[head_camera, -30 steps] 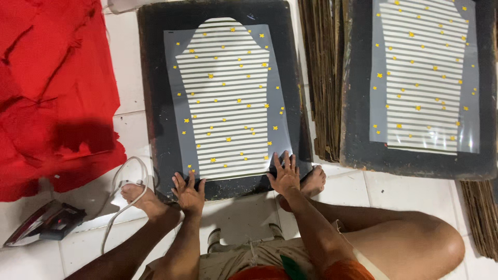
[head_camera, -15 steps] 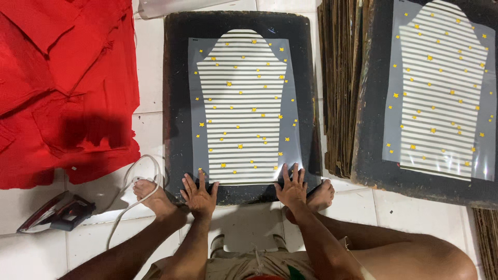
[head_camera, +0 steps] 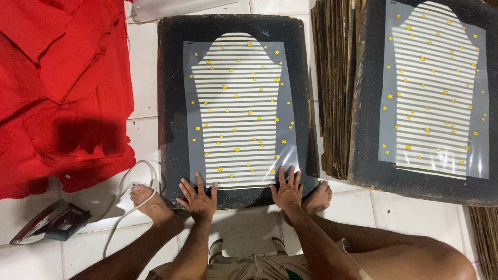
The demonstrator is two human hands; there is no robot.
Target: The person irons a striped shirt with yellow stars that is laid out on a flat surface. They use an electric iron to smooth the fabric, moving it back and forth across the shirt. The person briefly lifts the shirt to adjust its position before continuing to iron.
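Observation:
My left hand (head_camera: pixel 197 196) lies flat, fingers spread, on the near edge of a dark board (head_camera: pixel 174 78) on the floor. My right hand (head_camera: pixel 287 189) presses the same way on the near right corner. A clear film sheet (head_camera: pixel 239 111) printed with white stripes and small yellow stars, cut in a sleeve-like shape, lies on the board; both hands touch its lower edge. My bare feet (head_camera: pixel 148 199) rest on the tiles at either side of the board's near edge.
A second dark board with a like striped sheet (head_camera: pixel 433 93) lies at the right on a stack of boards (head_camera: pixel 337 88). A heap of red cloth (head_camera: pixel 62 88) fills the left. An iron (head_camera: pixel 49 223) with a white cord (head_camera: pixel 129 197) sits at lower left.
The view has shifted so the board sits further right and closer. My hands stay on its near edge, the right one now nearer the sheet's corner.

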